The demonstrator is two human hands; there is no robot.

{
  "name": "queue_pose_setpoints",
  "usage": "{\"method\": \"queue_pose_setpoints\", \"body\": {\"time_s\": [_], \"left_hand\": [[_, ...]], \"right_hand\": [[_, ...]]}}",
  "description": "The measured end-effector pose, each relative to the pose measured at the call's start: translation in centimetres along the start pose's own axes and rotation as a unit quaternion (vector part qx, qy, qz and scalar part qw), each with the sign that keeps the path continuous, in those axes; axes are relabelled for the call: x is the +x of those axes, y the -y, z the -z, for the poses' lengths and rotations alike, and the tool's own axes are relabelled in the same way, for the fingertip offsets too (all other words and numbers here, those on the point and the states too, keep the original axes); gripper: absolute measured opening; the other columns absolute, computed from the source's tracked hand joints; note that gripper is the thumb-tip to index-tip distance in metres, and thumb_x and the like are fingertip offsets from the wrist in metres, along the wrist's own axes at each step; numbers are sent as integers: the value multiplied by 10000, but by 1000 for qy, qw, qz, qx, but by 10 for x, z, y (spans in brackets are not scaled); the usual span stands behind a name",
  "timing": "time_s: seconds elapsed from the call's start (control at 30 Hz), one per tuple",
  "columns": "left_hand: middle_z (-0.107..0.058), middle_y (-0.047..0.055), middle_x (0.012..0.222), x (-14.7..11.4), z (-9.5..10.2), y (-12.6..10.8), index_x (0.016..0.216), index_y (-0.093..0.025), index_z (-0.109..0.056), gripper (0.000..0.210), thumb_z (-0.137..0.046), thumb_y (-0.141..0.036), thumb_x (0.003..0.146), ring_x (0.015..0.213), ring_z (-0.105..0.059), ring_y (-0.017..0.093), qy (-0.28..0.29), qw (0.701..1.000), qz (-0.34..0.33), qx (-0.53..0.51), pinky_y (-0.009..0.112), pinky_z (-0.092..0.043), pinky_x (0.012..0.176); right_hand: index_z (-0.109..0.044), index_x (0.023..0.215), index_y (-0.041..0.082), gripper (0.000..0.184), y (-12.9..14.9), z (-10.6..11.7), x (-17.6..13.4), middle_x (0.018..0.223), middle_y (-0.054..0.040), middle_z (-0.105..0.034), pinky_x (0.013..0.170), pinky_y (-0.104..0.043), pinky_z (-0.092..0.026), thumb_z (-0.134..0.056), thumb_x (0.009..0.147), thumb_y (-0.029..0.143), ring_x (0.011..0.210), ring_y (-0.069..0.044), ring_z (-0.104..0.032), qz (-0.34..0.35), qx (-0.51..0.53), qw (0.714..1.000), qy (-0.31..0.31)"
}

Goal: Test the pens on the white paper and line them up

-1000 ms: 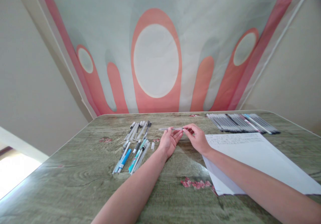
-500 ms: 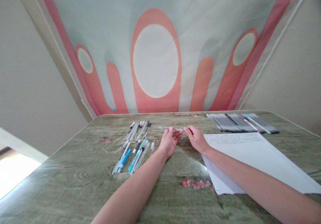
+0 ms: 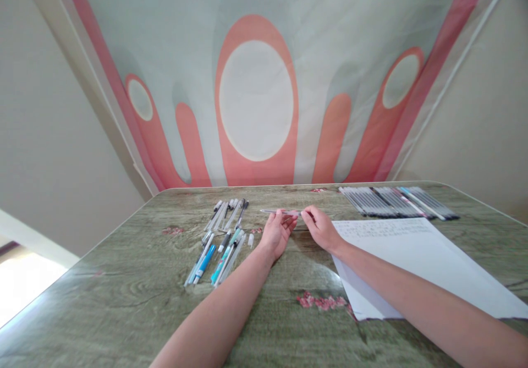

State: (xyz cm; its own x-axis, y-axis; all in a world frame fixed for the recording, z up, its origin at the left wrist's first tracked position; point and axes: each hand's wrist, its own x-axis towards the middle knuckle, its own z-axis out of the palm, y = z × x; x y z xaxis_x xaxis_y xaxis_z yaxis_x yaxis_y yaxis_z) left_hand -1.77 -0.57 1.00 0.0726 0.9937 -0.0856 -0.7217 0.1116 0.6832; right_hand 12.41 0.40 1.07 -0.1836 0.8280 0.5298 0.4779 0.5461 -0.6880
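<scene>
A slim, clear-barrelled pen [image 3: 292, 213] lies level between my two hands, above the middle of the table. My left hand [image 3: 278, 233] pinches it with thumb and fingertips, palm partly turned up, and its thin end sticks out to the left. At the other end, my right hand [image 3: 319, 227] grips the pen between thumb and curled fingers. What lies inside the right-hand grip is hidden. A small white pen cap [image 3: 251, 240] rests on the table left of my left hand.
Loose capped pens [image 3: 225, 214] and coloured pens, including a blue one [image 3: 204, 264], lie to the left. White paper [image 3: 412, 269] with handwriting sits under my right forearm. Behind it is a tidy row of pens [image 3: 396, 202]. The wood-patterned table [image 3: 124, 291] meets a patterned sheet [image 3: 256, 172] at the back.
Both hands have shifted very slightly to the left with the pen. Hold and grip look the same, and the things on the table have stayed put.
</scene>
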Motion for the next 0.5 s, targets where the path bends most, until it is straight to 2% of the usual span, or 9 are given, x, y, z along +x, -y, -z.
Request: {"method": "queue_pose_setpoints", "body": {"time_s": [0.13,0.33,0.43,0.5], "left_hand": [[-635,70,860,0,0,0,882,-179,-455,91,-458,-265,851,754,-619,124,6,1000,-3,-2,269,-469,732],[-637,68,849,0,-1,0,880,-179,-453,89,-454,-263,854,763,-623,126,0,1000,-6,5,278,-466,753],[-637,59,833,-1,-2,0,879,-180,-452,100,-468,-273,846,768,-625,132,9,1000,-9,15,298,-463,777],[-638,57,826,-2,-2,1,881,-179,-453,111,-478,-280,841,760,-626,133,14,1000,-9,20,310,-461,790]], "right_hand": [[-460,648,196,338,-1,0,0,605,4,-495,589,-253,-343,-308,895,370,597,-135,-472,-5,-2,1000,29],[-487,776,200,264,0,-1,0,652,-2,-528,586,-255,-352,-333,883,386,609,-144,-486,-15,-8,1000,8],[-467,679,199,318,0,0,1,606,2,-513,586,-257,-350,-321,886,391,589,-140,-482,-7,-14,1000,17],[-457,620,198,375,-2,0,1,546,11,-496,567,-256,-350,-305,888,411,539,-132,-476,-29,0,999,34]]}}
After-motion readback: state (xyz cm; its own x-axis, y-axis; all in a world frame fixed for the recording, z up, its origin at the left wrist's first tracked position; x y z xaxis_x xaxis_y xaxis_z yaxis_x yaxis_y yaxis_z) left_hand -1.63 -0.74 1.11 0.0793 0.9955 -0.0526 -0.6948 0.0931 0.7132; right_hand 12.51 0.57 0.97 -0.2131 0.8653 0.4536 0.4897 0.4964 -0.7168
